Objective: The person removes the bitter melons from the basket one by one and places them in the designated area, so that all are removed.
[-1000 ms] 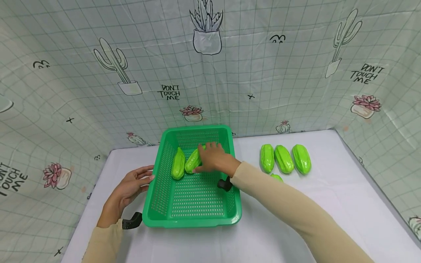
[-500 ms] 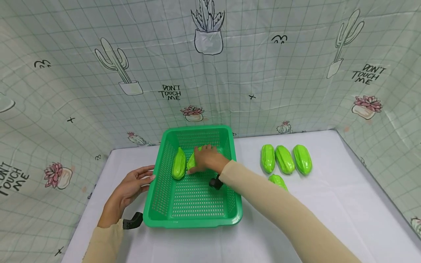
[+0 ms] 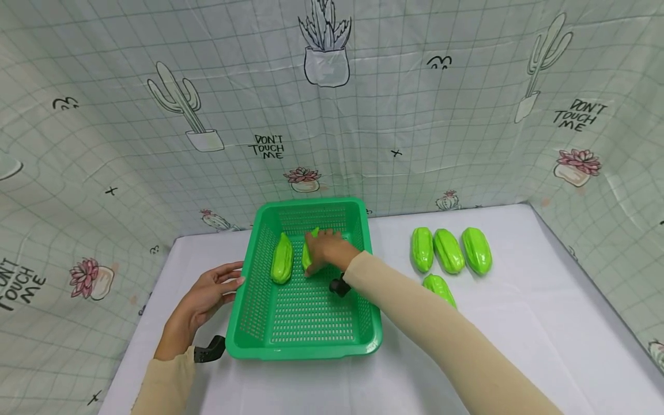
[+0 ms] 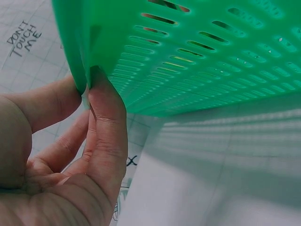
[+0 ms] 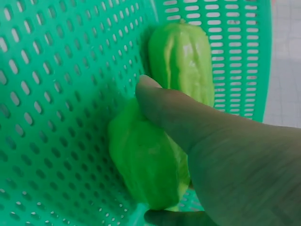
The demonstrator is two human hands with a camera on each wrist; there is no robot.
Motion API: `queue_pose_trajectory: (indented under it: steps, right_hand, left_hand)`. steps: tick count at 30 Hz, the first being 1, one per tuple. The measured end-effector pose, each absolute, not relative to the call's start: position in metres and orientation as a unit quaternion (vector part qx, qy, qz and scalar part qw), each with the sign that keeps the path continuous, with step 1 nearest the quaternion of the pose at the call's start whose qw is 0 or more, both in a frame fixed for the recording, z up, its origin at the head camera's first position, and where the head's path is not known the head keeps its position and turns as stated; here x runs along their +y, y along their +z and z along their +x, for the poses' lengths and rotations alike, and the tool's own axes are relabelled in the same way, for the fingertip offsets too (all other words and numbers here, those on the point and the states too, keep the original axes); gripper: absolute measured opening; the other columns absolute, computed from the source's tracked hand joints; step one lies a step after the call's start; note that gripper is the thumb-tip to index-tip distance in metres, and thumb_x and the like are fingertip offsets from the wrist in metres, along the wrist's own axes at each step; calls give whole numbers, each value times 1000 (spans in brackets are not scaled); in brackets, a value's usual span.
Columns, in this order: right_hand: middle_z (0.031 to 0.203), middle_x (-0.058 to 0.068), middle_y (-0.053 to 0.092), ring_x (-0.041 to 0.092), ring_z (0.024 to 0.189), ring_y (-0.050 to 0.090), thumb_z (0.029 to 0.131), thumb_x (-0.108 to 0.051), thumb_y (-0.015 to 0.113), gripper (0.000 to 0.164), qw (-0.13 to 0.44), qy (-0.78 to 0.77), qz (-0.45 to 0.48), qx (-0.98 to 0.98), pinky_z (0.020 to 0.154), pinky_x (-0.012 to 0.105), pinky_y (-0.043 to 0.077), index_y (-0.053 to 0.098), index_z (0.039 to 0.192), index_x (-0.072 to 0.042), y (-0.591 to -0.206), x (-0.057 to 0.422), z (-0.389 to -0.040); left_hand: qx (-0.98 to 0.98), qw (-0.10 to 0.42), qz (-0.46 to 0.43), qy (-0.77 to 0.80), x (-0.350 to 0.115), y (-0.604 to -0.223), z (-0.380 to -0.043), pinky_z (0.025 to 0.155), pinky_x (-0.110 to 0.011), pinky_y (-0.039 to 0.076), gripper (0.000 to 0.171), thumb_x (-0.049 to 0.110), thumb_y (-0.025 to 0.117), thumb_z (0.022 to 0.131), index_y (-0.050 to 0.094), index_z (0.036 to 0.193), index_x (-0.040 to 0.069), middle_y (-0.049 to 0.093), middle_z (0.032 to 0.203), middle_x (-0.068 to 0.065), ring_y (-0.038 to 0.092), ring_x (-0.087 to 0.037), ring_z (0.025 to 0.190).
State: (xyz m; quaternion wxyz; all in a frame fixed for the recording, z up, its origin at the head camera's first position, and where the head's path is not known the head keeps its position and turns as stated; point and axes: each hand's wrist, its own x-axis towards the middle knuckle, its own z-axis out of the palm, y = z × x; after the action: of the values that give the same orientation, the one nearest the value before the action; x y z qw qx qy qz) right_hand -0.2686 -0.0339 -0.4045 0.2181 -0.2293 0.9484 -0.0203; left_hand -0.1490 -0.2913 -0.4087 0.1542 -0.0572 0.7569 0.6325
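A green perforated plastic basket stands on the white table. My left hand is at its left side; in the left wrist view the thumb and a finger pinch the basket's rim. Inside the basket, my right hand grips a glossy green ridged gourd, its thumb along one side and a fingertip at the lower end. From the head view that hand hides much of the gourd. Left of it, a second ridged gourd lies lengthwise on the basket floor, near the left wall.
Right of the basket, three similar gourds lie in a row, the middle one slightly slanted. Another gourd lies in front of them, partly behind the right sleeve. A patterned cloth hangs behind and beside the table.
My right hand has shifted slightly left inside the basket. The gourd in it has turned from a slant to nearly lengthwise. My left hand stays in place at the rim.
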Motion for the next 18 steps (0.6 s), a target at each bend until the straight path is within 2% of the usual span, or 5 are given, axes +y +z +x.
queue_pose_trajectory:
  steps: [4,10,18]
  right_hand:
    - [168,22,33,41,155,30,90,-51,84,107,212,-27,-239,947,126,58,25,24,170,-15,-407,-31,-270]
    - [165,21,38,41,153,33,88,-46,87,102,201,-28,-252,946,125,58,28,30,167,-15,-406,-27,-270]
    - [162,21,41,42,149,38,85,-46,90,104,150,-27,-277,949,121,58,33,32,167,-16,-381,-11,-257]
  left_hand:
    - [757,154,-58,632,-289,-408,-149,85,-24,59,61,6,59,109,31,161,-8,62,126,0,68,-3,97]
    - [761,156,-59,627,-288,-409,-148,86,-24,59,60,5,57,109,30,162,-7,60,131,-4,67,-3,99]
    - [772,158,-54,613,-290,-408,-146,86,-24,58,63,10,59,110,30,163,-7,60,133,-4,67,-3,98]
